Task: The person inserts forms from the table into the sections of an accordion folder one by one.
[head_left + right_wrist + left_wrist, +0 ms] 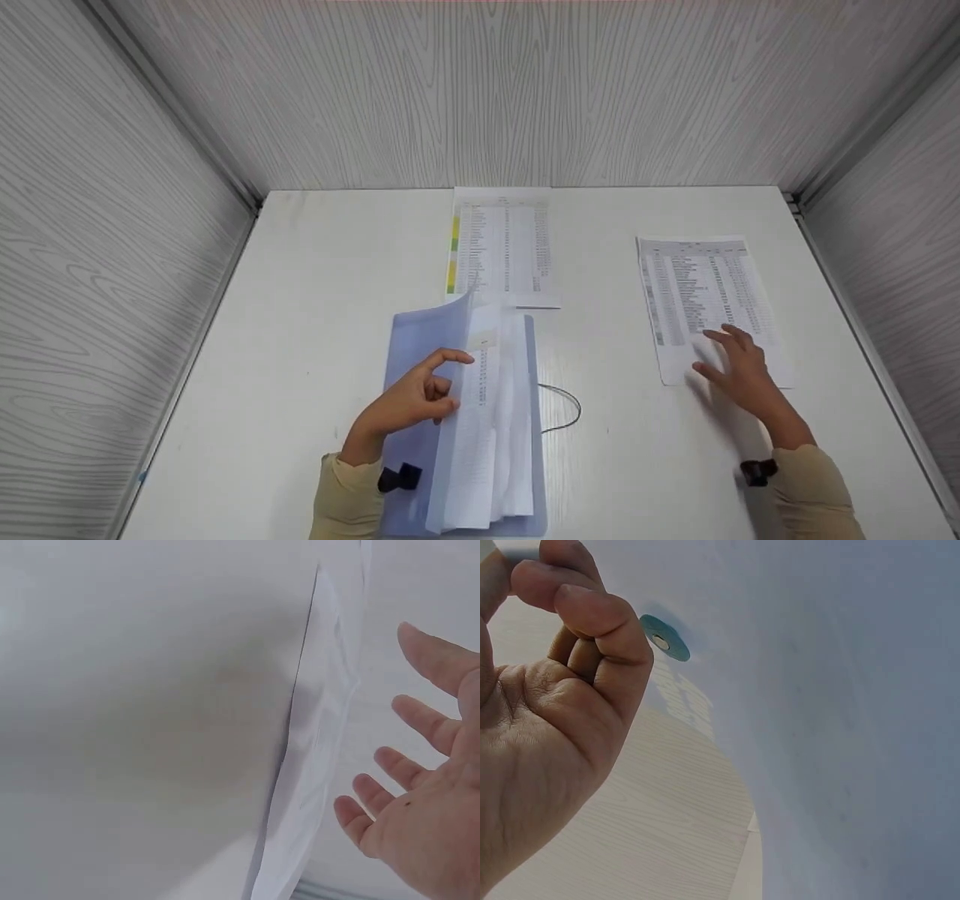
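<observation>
In the head view, my left hand [420,394] is at the raised left edge of a blue folder [412,345]; its bent index finger and thumb stand apart, their tips against the sheets [476,420] inside. The left wrist view shows the loosely curled fingers of this hand [577,675] beside the pale folder cover [802,690], near a teal snap button [664,637]. Over the lower part of a printed sheet [709,300] at the right, my right hand [742,371] hovers. Its fingers are spread and hold nothing, as the right wrist view also shows for that hand [435,787].
Another printed sheet [502,247], with yellow and green marks on its left side, lies against the back panel [495,97] behind the folder. A thin dark cord loop [577,409] sticks out right of the folder. Panels enclose the white table [300,300] at the sides.
</observation>
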A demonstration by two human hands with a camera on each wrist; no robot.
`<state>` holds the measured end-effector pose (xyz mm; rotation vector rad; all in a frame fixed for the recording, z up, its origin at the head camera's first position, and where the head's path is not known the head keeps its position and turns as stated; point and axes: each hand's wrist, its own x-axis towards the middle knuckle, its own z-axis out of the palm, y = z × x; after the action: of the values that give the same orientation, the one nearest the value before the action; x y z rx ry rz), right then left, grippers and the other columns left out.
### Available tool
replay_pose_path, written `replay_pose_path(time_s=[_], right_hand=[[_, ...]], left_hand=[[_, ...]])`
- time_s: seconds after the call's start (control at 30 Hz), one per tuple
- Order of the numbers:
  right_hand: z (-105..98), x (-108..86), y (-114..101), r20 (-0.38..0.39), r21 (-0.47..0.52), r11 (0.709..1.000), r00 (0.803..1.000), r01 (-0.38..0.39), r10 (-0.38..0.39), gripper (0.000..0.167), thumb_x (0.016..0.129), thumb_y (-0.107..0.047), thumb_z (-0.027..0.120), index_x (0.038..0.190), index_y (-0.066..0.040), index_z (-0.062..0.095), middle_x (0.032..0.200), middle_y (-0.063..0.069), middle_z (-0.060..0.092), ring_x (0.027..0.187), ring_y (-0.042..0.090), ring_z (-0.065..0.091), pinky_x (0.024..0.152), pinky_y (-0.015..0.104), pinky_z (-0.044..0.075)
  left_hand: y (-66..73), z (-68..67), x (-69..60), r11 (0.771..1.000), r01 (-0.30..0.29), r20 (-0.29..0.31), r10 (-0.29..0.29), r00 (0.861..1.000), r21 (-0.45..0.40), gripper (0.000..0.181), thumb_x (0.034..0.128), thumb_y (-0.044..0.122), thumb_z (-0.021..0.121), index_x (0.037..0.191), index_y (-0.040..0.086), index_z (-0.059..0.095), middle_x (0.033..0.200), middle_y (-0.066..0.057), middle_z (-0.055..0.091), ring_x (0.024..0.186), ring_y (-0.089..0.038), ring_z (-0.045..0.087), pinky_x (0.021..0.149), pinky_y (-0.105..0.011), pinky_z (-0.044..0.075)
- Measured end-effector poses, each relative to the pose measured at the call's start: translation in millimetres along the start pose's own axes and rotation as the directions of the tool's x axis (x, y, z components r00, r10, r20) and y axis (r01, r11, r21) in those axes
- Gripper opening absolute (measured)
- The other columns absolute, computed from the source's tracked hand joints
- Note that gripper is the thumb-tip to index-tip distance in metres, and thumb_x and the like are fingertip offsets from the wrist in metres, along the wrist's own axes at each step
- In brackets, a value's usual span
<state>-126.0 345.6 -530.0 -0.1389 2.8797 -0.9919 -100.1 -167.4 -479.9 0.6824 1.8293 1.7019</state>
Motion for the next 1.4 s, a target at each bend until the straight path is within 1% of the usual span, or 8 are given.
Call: replay_pose_path(time_s=[0.13,0.23,0.33,0.47,0.7,0.9,1.2,1.4], right_hand=[[-14,11.9,12,-0.013,-0.005,0.999,0.999,-0.051,0.051,0.065,0.091,-0.024,0.066,0.141,0.006,0.035,0.149,0.037,0.013,0.13,0.065,0.014,0.099,0.073,0.018],[-20,20.0,21,-0.045,-0.031,0.998,0.997,-0.058,0.056,0.066,0.091,-0.025,0.066,0.14,0.006,0.035,0.148,0.038,0.014,0.129,0.067,0.015,0.097,0.075,0.017],[-26,25.8,31,-0.059,-0.054,0.995,0.995,-0.089,0.086,0.065,0.092,-0.03,0.065,0.14,0.004,0.036,0.148,0.039,0.014,0.128,0.068,0.014,0.095,0.077,0.017],[-33,29.6,44,-0.045,-0.089,0.984,0.987,-0.157,0.153,0.069,0.093,-0.042,0.059,0.142,0.0,0.036,0.15,0.037,0.011,0.128,0.069,0.013,0.093,0.079,0.017],[-40,30.7,61,-0.013,-0.123,0.962,0.97,-0.243,0.243,0.083,0.092,-0.056,0.053,0.149,-0.003,0.025,0.15,0.04,0.003,0.128,0.072,0.009,0.094,0.079,0.016],[-40,32.4,67,0.009,-0.148,0.948,0.959,-0.28,0.285,0.089,0.09,-0.06,0.053,0.15,-0.003,0.023,0.148,0.044,0.004,0.126,0.073,0.011,0.093,0.078,0.018],[-33,36.8,66,0.053,-0.16,0.934,0.942,-0.32,0.332,0.096,0.088,-0.063,0.054,0.151,0.0,0.017,0.145,0.046,0.01,0.125,0.072,0.015,0.094,0.076,0.021],[-29,39.0,64,0.057,-0.143,0.921,0.926,-0.362,0.373,0.095,0.088,-0.053,0.061,0.15,0.002,0.015,0.145,0.046,0.007,0.127,0.069,0.013,0.096,0.074,0.02]], left_hand=[[0.4,-0.4,-1.2,1.0,-0.008,-0.001,0.008,1.0,-0.002,0.056,0.0878,0.001,0.056,0.137,-0.007,0.029,0.062,0.004,0.044,0.051,-0.006,0.041,0.054,-0.023,0.04],[1.2,-1.4,-1.7,1.0,-0.003,-0.008,0.003,1.0,-0.008,0.057,0.088,0.001,0.056,0.137,-0.007,0.029,0.062,0.004,0.044,0.052,-0.004,0.044,0.054,-0.022,0.042],[2.0,-2.5,-1.6,1.0,0.004,-0.01,-0.004,1.0,-0.017,0.057,0.0877,0.001,0.057,0.137,-0.007,0.029,0.062,0.004,0.046,0.052,-0.004,0.045,0.054,-0.021,0.043],[2.4,-3.4,-1.1,1.0,0.002,-0.007,-0.002,1.0,-0.026,0.058,0.0878,0.002,0.058,0.137,-0.007,0.029,0.063,0.003,0.048,0.052,-0.003,0.046,0.053,-0.021,0.043],[1.9,-3.4,-1.0,1.0,-0.004,0.003,0.004,1.0,-0.028,0.058,0.0883,0.002,0.057,0.137,-0.008,0.027,0.062,0.005,0.046,0.051,-0.003,0.043,0.053,-0.022,0.04],[0.9,-3.4,-1.8,0.999,-0.008,0.008,0.008,1.0,-0.035,0.059,0.0884,0.001,0.056,0.138,-0.008,0.026,0.06,0.005,0.044,0.05,-0.002,0.042,0.053,-0.021,0.04],[0.6,-3.8,-2.5,0.999,-0.017,0.017,0.017,1.0,-0.036,0.057,0.0903,0.004,0.056,0.137,-0.008,0.026,0.061,0.006,0.046,0.05,-0.002,0.042,0.053,-0.019,0.04],[1.3,-3.7,-1.9,0.999,-0.014,0.018,0.015,1.0,-0.043,0.057,0.0907,0.005,0.057,0.137,-0.008,0.026,0.061,0.006,0.045,0.049,-0.011,0.039,0.052,-0.024,0.038]])
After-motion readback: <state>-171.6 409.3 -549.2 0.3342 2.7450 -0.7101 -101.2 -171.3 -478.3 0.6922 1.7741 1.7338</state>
